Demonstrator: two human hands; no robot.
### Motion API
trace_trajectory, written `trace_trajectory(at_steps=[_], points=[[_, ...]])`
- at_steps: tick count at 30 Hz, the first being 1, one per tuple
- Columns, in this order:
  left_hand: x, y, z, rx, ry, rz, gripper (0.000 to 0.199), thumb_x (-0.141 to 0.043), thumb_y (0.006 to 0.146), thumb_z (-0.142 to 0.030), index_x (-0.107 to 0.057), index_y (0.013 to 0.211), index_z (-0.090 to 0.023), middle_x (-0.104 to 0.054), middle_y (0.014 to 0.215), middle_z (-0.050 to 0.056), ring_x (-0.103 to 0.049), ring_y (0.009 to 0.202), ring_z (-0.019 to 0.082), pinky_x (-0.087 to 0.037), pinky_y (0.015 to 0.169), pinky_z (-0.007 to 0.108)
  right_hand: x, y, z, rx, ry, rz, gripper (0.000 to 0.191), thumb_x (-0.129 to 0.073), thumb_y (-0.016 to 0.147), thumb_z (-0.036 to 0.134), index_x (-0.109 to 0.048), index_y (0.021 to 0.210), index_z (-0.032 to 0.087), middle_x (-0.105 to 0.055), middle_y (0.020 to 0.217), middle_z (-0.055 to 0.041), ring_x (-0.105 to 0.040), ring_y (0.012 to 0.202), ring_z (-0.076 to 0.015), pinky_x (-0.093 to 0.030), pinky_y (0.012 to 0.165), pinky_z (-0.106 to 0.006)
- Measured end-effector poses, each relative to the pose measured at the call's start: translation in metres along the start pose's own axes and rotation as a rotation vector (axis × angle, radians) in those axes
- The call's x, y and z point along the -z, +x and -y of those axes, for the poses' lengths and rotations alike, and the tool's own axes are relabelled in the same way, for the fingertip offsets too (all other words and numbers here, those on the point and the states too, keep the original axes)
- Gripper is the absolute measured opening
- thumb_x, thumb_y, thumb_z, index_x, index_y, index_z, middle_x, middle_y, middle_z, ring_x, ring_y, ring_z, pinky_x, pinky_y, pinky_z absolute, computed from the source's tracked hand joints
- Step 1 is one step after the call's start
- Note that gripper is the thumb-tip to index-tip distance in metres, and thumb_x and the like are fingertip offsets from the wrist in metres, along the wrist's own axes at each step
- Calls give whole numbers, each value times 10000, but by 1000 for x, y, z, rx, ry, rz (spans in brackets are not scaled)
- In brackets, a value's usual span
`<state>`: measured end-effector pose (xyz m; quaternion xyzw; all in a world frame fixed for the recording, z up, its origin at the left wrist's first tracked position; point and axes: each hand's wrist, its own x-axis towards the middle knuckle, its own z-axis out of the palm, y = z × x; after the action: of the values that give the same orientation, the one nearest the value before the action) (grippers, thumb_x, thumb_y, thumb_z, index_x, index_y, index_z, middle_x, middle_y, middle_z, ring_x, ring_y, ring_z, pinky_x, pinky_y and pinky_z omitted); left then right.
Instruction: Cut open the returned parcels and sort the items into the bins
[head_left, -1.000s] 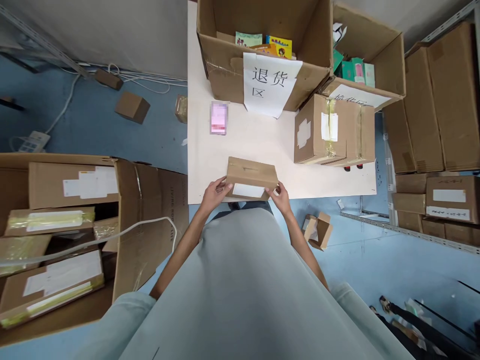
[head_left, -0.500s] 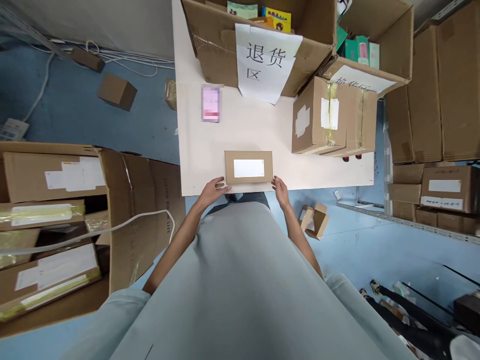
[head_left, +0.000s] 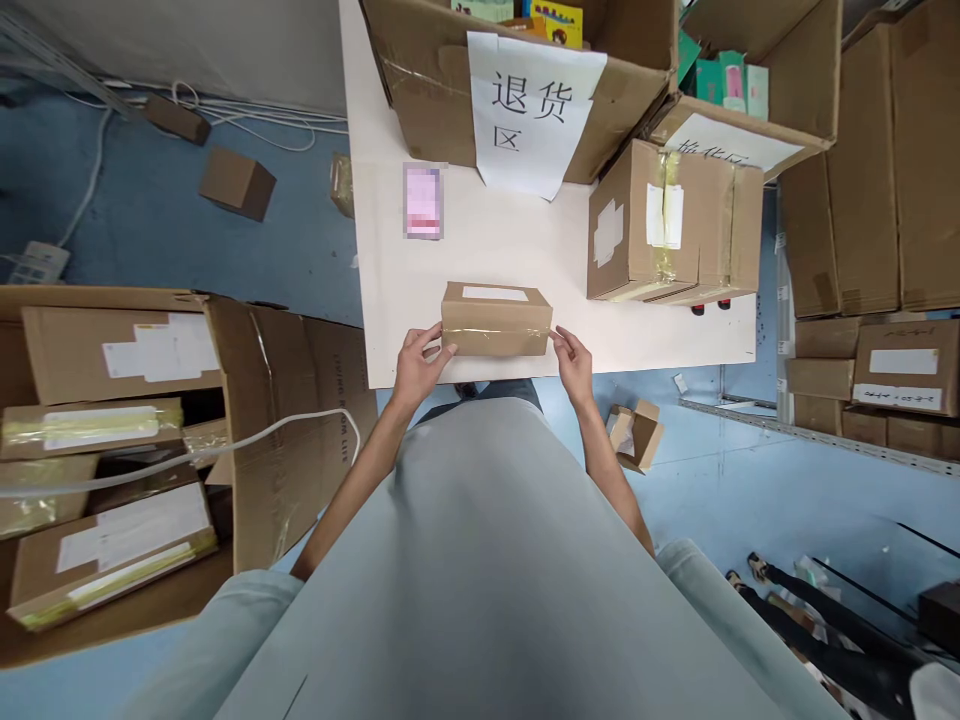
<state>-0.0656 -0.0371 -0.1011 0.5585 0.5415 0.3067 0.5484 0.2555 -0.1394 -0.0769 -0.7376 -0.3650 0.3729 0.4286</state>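
A small brown cardboard box (head_left: 496, 327) is at the table's front edge, tipped back so its taped long side faces me. A white label shows on its upper face. My left hand (head_left: 418, 365) grips the left end, thumb at the near lower corner and fingers along the end. At the right end, my right hand (head_left: 574, 362) holds the box with its fingertips, the thumb side partly hidden. Whether the box's bottom still touches the table I cannot tell. A pink item (head_left: 424, 200), blurred out, lies farther back on the table.
Behind stand an open carton (head_left: 427, 110) with a paper sign and another open carton (head_left: 795, 80). Taped boxes (head_left: 679, 225) occupy the table's right side. On my left is a large carton (head_left: 300, 400) of parcels, a white cable (head_left: 285, 430) across it. A person's legs (head_left: 817, 620) show lower right.
The box has been tilted up, turning its taped side toward me and its label away. Both hands have moved slightly up and closed on its ends. The view has shifted a little.
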Motion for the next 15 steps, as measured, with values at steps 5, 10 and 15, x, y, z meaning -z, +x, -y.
trace_trajectory(at_steps=[5,10,15], points=[[-5,8,-3,3,-5,2,795,-824,954,-636,-660,1620,-235,-602,1531,159,-636,1493,359,-594,1240,539,-10,16,4,15,-32,60,834,-602,1036,828,-698,1574,198,-732,1602,-183,-684,1516,-370,-534,1311,-600],[-4,11,-3,37,5,16,834,-827,972,-630,-578,1688,-283,-499,1745,170,-537,1610,402,-536,1290,575,-26,23,-3,0,-131,78,924,-516,1049,877,-565,1708,232,-623,1725,-163,-631,1557,-340,-578,1262,-568],[-5,7,-14,14,64,34,954,-829,970,-675,-468,1766,-292,-430,1839,168,-439,1690,423,-437,1361,625,-37,34,-12,-69,-118,-28,1021,-540,1012,922,-577,1672,144,-633,1681,-250,-638,1535,-367,-584,1249,-585]])
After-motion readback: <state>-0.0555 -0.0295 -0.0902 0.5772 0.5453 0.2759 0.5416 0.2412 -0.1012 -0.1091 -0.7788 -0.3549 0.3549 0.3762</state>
